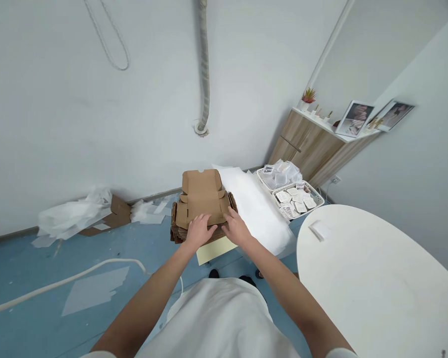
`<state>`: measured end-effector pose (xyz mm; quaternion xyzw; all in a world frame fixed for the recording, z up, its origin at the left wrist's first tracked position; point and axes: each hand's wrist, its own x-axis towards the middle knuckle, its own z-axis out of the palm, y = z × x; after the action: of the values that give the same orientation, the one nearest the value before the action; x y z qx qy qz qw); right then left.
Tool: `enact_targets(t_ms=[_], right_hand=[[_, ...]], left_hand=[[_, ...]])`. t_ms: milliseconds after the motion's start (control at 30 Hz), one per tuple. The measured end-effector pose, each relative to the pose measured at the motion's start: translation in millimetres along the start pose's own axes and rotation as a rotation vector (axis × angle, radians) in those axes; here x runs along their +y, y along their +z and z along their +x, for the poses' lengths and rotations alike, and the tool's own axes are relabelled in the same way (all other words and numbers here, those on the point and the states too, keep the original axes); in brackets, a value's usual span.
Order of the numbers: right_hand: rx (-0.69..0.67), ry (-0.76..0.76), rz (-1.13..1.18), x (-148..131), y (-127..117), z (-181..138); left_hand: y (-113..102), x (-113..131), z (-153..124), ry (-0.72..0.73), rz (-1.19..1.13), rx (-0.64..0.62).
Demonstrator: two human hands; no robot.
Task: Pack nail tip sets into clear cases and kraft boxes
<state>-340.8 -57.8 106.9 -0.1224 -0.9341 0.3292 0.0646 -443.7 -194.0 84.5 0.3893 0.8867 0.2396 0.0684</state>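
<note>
A stack of flat brown cardboard box blanks (179, 229) lies in front of me. On top rests one unfolded blank (201, 195) with its flaps spread. My left hand (198, 230) presses on the near left edge of that top blank, fingers curled over it. On the blank's near right edge sits my right hand (236, 227), fingers bent and gripping it. Both forearms reach forward over my white shirt.
A pile of white sheets (256, 209) lies right of the stack, then two white baskets (317, 197) of small packets. A round white table (373, 283) stands at right. Crumpled plastic and a cardboard piece (115, 211) lie by the wall; a white hose (52, 286) crosses the blue floor.
</note>
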Motion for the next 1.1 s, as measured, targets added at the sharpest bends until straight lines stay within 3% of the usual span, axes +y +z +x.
enact_targets(t_ms=[267,467,667,900,1100], right_hand=[[-0.025,0.093,-0.155,2,3,12],[-0.024,0.121,-0.324,-15,5,15],[-0.093,0.205,-0.298,-10,14,28],[0.027,0.319,0.121,24,7,40],[0.134,0.403,0.569,18,-10,42]], left_hand=[[10,-13,0,-0.008,-0.077,-0.024],[8,-18,2,0.045,-0.132,-0.037],[9,-22,-2,0.055,-0.167,-0.021],[10,-23,-8,0.029,-0.248,0.018],[-3,-17,-8,-0.001,-0.274,0.026]])
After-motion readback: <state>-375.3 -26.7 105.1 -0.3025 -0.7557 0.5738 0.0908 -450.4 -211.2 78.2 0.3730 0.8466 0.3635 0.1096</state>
